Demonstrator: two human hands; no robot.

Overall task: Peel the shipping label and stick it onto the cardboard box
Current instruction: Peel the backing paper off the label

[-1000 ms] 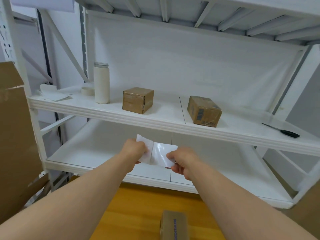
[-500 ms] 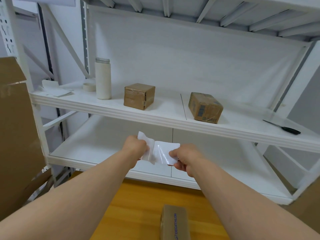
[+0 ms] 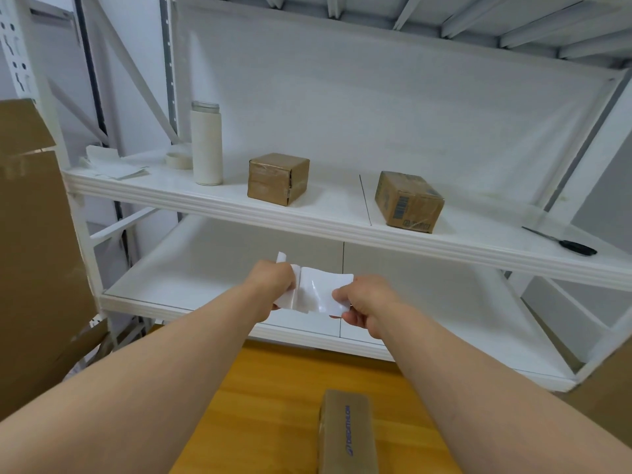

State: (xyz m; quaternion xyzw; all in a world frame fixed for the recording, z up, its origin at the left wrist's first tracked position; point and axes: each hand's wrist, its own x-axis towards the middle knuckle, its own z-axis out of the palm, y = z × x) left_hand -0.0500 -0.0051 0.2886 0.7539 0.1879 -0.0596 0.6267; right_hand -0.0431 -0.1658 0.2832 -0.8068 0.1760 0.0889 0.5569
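Both hands held the label (image 3: 316,294) in the air, in front of the lower shelf (image 3: 191,278) and above the wooden bench (image 3: 273,388). The left hand (image 3: 272,285) was pinched shut on the sheet's left edge, where a white strip stood up behind the fingers; the right hand (image 3: 362,304) was pinched shut on the right edge. A seam ran down the glossy sheet near the left hand, likely the line where label and backing were parting.

The peel looked only begun. To do it well, the pull should be slow and low along the sheet, with the sticky face kept off the fingers and off itself, so it does not curl or crease.

Three boxes were in view: one on the bench (image 3: 347,436) just below the hands, and two on the upper shelf, left (image 3: 277,177) and right (image 3: 408,201). Which one was meant, I could not tell; the bench box was nearest.
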